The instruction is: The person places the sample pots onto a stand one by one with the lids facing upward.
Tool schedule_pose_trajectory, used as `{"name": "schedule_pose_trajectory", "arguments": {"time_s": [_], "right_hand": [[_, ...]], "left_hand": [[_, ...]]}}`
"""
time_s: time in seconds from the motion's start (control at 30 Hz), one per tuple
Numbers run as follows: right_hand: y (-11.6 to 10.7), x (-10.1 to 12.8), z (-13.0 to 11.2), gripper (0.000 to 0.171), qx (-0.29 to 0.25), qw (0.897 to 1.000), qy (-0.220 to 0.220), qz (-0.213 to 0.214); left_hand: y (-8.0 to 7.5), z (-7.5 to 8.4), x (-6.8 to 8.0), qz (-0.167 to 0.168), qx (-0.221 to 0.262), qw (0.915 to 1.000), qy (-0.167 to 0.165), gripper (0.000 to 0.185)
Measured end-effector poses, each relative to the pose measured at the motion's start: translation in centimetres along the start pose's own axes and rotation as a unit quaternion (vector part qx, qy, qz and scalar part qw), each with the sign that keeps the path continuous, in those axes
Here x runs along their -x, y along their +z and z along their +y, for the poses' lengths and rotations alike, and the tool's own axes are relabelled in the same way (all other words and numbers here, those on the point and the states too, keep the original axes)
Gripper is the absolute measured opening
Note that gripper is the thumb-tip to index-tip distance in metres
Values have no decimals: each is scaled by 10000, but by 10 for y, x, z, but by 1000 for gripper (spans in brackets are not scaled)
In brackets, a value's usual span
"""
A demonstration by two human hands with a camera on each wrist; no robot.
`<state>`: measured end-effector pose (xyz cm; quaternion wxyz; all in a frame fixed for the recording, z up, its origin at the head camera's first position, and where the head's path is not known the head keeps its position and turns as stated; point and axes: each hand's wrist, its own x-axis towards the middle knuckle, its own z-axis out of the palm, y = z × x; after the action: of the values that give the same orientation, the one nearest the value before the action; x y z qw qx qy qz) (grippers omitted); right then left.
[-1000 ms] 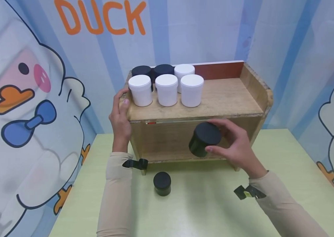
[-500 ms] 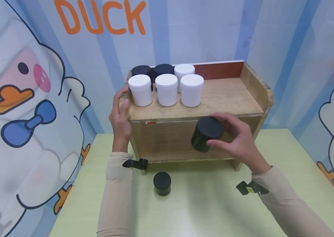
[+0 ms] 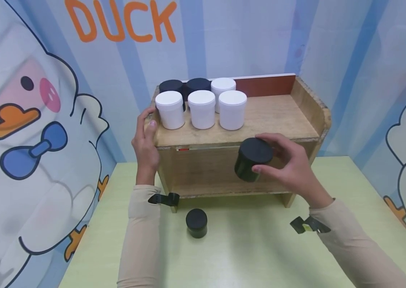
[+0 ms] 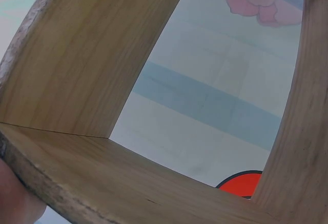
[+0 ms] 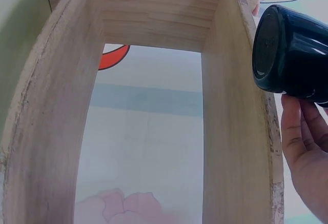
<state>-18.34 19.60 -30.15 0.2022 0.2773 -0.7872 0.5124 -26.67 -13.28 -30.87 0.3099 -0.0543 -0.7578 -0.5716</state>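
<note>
Black jar (image 3: 251, 160) sits in the right hand (image 3: 289, 170), whose grip is clamped round its side with thumb and fingers curled, the jar tilted and held in the air just in front of the wooden shelf (image 3: 275, 120), level with the front edge of its top board. The right wrist view shows the jar (image 5: 294, 55) beside that board's rough edge, fingers (image 5: 302, 142) below it. To carry it well, I judge the jar should be brought upright before it goes over the lip, and lifted high enough that its base does not catch the chipped edge. Open room lies up and to the right of the grip: bare board runs to the shelf's raised right wall. Up and to the left of the grip stand three white jars (image 3: 201, 108) in a row, with two black jars (image 3: 185, 86) and another white one behind them, so that side is crowded. The left hand (image 3: 146, 140), well apart from the jar, holds the shelf's left end, fingers curled over its corner, steadying it. Down and left of the grip, a small black jar (image 3: 196, 223) stands on the green desk (image 3: 246, 248).
</note>
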Motion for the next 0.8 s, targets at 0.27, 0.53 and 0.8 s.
{"name": "schedule_pose_trajectory", "arguments": {"time_s": [0.27, 0.53, 0.8], "right_hand": [[-4, -5, -5, 68, 87, 9999, 47, -22], [-6, -11, -10, 67, 81, 9999, 104, -23], [-10, -16, -16, 66, 211, 9997, 84, 14]], "left_hand": [[0, 1, 1, -6, 13, 10000, 22, 47], [-1, 1, 1, -18, 25, 10000, -14, 47], [-1, 2, 1, -21, 12, 10000, -30, 47]]}}
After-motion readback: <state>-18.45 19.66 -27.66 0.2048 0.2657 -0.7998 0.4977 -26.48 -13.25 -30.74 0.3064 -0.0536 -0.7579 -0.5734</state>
